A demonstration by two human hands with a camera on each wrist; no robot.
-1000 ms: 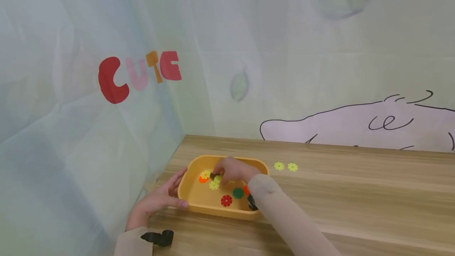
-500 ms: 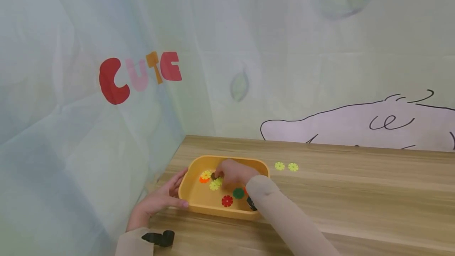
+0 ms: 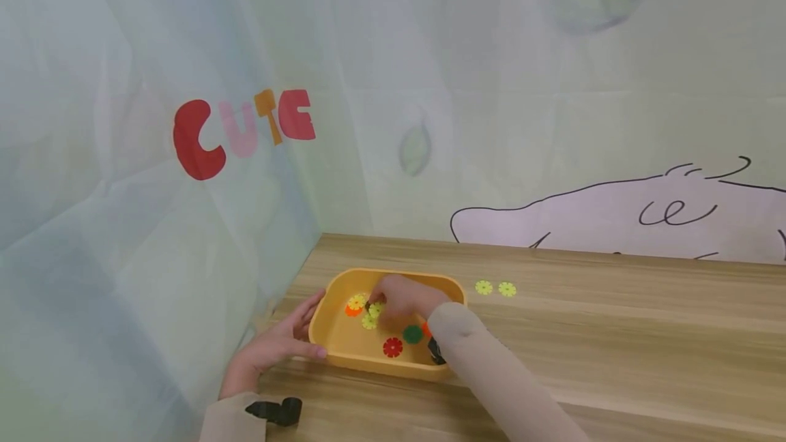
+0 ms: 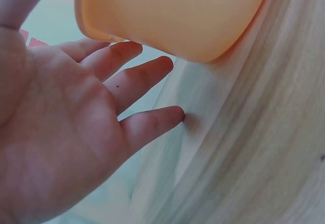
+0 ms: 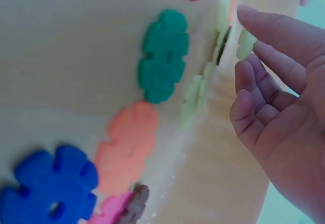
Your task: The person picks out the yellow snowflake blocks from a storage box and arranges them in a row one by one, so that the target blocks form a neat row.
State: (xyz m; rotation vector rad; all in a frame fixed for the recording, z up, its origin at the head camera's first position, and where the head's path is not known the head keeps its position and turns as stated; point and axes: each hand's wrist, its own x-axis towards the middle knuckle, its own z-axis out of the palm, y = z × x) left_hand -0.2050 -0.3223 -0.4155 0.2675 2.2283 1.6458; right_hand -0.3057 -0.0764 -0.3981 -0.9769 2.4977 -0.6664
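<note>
An orange-yellow plastic tub (image 3: pixel 387 366) holds several notched, flower-shaped plastic discs. In the head view, my left hand (image 3: pixel 276 343) rests against its left end, thumb at the near wall; the left wrist view shows the fingers extended along the outside. My right hand (image 3: pixel 402 297) reaches inside with curled fingers and pinches a yellow-green disc (image 5: pixel 246 44) between thumb and fingers. Close to those fingertips lie a dark brown disc (image 5: pixel 223 45) and other yellow-green discs (image 5: pixel 195 99). A green disc (image 3: pixel 413 334) and a red disc (image 3: pixel 393 347) lie nearer the front wall.
Two yellow-green discs (image 3: pixel 495 288) lie on the wooden table (image 3: pixel 614 346) right of the tub. Blue (image 5: pixel 53 188), orange (image 5: pixel 127 148), pink and brown discs show in the right wrist view. A printed cloth wall (image 3: pixel 393 210) borders the table behind and at left.
My right hand stays inside the tub, its fingers shifting slightly among the yellow-green and brown discs. The left hand and tub hold their place.
</note>
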